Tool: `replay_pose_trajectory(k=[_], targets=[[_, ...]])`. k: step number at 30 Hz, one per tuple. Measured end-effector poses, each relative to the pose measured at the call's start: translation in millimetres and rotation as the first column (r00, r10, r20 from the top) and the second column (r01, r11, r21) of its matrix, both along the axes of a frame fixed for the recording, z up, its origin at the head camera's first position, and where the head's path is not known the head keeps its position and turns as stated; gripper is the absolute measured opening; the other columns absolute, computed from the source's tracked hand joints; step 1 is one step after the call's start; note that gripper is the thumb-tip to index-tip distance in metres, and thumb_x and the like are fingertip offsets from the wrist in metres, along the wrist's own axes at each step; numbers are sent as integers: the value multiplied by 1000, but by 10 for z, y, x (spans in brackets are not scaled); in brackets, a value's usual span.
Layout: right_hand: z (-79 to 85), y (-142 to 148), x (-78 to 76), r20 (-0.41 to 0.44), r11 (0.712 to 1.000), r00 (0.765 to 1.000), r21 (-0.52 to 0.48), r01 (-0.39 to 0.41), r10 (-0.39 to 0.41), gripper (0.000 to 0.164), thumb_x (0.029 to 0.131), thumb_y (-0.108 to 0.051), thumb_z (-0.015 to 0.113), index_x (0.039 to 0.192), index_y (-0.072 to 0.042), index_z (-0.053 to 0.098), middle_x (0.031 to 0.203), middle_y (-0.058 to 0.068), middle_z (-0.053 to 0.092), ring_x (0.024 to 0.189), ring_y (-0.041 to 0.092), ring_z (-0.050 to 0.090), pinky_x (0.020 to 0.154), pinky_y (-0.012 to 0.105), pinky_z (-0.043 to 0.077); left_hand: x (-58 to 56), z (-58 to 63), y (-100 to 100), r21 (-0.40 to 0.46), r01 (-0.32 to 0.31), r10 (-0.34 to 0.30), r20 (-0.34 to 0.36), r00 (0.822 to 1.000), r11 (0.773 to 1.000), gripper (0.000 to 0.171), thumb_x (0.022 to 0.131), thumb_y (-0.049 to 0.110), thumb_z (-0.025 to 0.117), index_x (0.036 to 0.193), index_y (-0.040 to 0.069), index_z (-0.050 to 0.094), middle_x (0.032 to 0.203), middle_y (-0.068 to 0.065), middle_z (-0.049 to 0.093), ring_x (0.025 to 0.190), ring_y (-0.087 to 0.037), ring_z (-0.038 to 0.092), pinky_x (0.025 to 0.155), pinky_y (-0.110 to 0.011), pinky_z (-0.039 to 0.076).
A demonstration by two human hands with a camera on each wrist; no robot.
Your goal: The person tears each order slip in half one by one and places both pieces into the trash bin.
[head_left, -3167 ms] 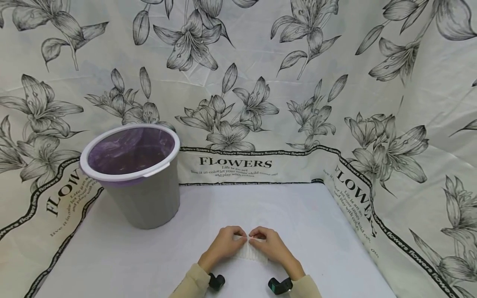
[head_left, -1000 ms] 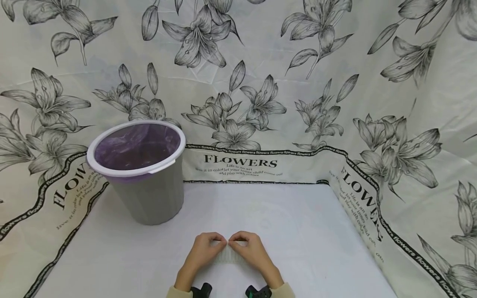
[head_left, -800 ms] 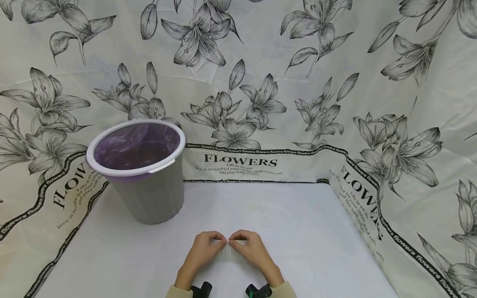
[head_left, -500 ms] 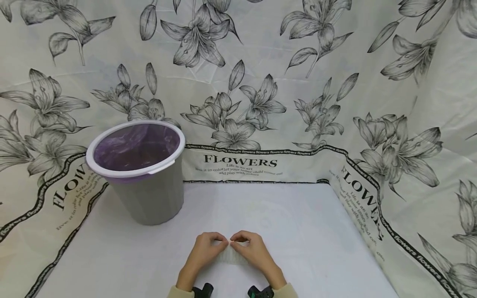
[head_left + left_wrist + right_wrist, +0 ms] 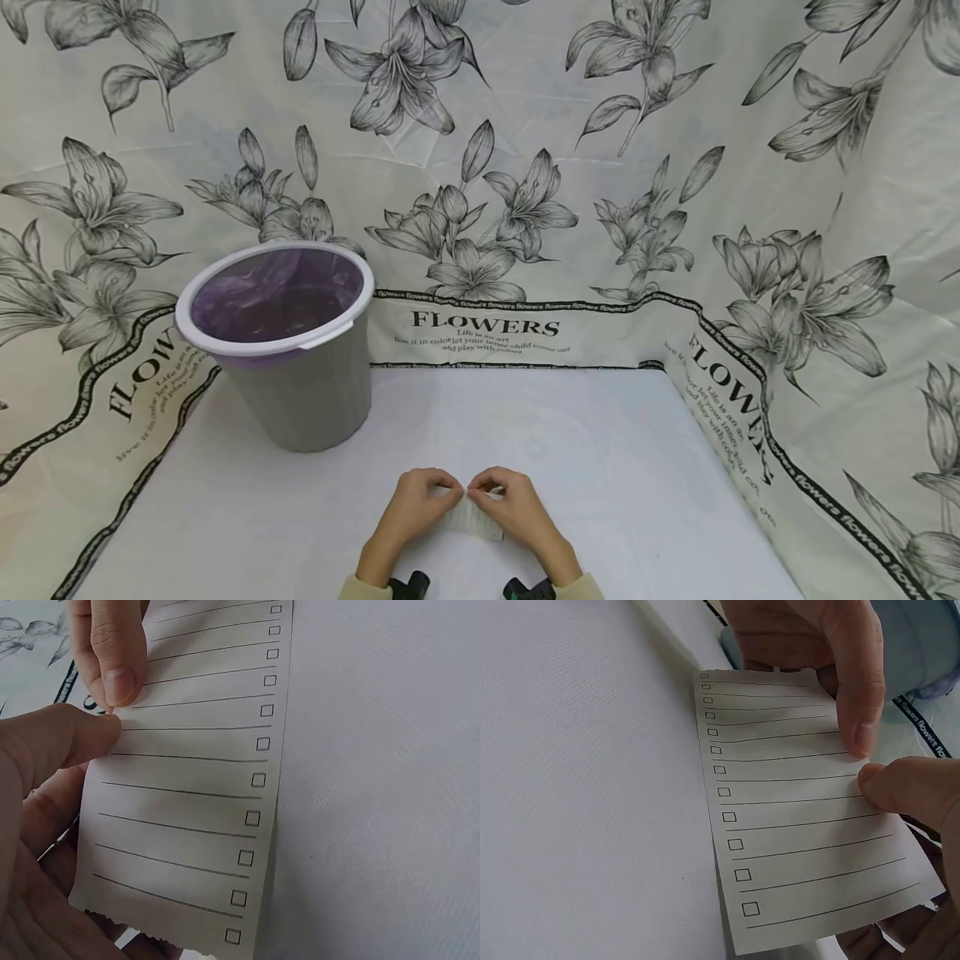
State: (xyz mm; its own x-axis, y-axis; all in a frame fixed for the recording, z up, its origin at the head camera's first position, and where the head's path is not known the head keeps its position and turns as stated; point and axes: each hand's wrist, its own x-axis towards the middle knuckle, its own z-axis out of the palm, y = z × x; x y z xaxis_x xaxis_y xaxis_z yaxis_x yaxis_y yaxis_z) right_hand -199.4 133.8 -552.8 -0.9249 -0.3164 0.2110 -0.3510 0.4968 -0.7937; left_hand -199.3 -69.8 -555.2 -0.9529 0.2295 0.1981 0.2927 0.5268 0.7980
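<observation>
A white checklist sheet (image 5: 191, 757), printed with ruled lines and small checkboxes, is held between both hands. My left hand (image 5: 413, 504) pinches its far long edge with thumb and fingers near the middle. Close beside it, my right hand (image 5: 513, 504) pinches the same edge, the thumb tips almost meeting. In the right wrist view, the sheet (image 5: 795, 802) has a ragged short edge at the left hand's end and a straight one at the right hand's end. Its checkbox edge lies low, close over the white tabletop (image 5: 592, 825). Some fingers are hidden behind the paper.
A grey bin (image 5: 307, 400) with a white rim and purple liner stands at the back left of the table. Flower-printed cloth (image 5: 480, 208) hangs behind and along both sides. Black wrist cameras (image 5: 409, 586) sit on both wrists.
Since the earliest frame, both hands and the sheet have shifted left in view and the head view has moved slightly. Lately the right hand has edged right, and the sheet's near right corner now shows.
</observation>
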Motion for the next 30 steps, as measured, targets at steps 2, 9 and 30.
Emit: replay_pose_trajectory(k=[2,9,30], targets=[[4,-6,4,-15,1000,1000,-1,-4,4,4,95,-23,76,94,-19,77,91,-7,75,85,3,66,78,27,56,-5,3,-1,-3,-6,6,-8,1000,1000,7,90,18,76,86,15,81,87,5,78,92,-18,74,86,-40,58],[26,-40,21,-37,999,998,10,-47,47,5,96,-20,74,94,-16,76,92,-6,74,85,1,63,79,26,54,-20,7,-41,4,-29,29,44,999,1000,8,86,18,75,84,15,82,86,5,79,89,-16,73,82,-35,57],[1,-64,40,-98,993,989,46,-105,109,2,97,-16,73,98,-16,74,93,-4,73,88,4,65,76,26,54,5,16,-76,51,-47,38,156,987,998,11,84,20,76,83,11,82,86,-1,79,91,-19,73,79,-40,57]])
